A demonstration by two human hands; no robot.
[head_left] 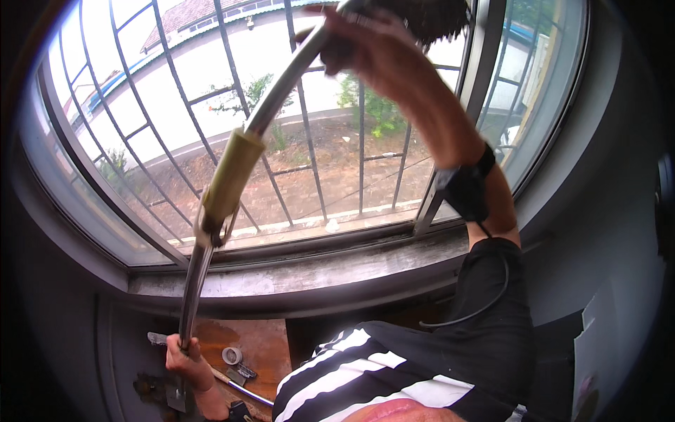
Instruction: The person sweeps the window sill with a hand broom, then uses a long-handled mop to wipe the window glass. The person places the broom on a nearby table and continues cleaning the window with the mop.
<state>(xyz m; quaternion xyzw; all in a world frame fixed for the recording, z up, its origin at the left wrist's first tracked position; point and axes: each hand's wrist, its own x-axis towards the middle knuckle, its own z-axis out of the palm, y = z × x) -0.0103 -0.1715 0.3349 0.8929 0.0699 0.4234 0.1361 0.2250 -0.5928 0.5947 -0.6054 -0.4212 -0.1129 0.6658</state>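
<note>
My left hand (pixel 190 361) grips the lower end of a long metal pole (pixel 198 285) that rises at a slant in front of the window. Partway up, a yellow-green sleeve (pixel 232 176) surrounds the pole, with a metal fitting at its lower end. My right hand (pixel 369 47) is raised at the pole's upper part, fingers around or beside it; blur hides how firmly they close. Just right of that hand is a dark, shaggy-edged thing (pixel 440 21), cut off by the top edge. I cannot tell whether it joins the pole.
Black window bars (pixel 361 158) stand beyond the frame, above a worn sill (pixel 327 264). Below, a brown wooden surface (pixel 269 337) carries a small round white container (pixel 232 356), a scraper-like tool (pixel 240 373) and a thin rod (pixel 240 387). A grey wall (pixel 606 227) is at the right.
</note>
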